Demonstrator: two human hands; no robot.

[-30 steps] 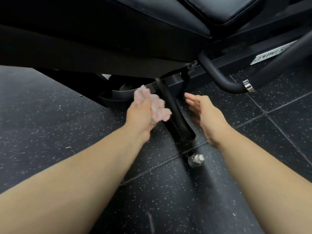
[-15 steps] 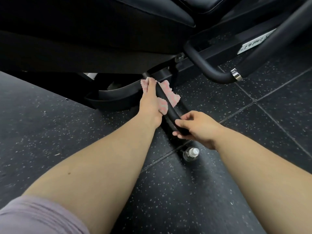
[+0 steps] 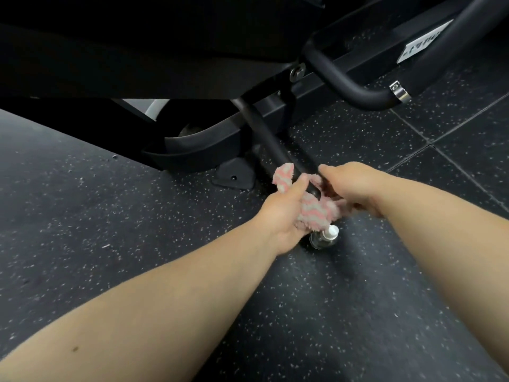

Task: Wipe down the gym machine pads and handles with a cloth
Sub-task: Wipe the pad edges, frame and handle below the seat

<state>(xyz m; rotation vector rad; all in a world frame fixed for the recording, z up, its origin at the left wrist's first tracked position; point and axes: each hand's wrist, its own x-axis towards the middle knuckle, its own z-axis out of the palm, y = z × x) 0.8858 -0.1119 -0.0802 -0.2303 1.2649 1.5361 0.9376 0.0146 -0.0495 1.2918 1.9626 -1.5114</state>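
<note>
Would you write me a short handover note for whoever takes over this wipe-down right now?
Left hand: grips the cloth, which is wrapped round the lower end of the handle.
Right hand: at the handle's tip, thumb on it. Its fingers are hidden, so the hold is unclear.
Bottle: on the floor, just below the hands.
Done: this handle is being wiped. How much is clean cannot be seen.
Left: finish this handle, then the curved bar and the rest of the machine.
</note>
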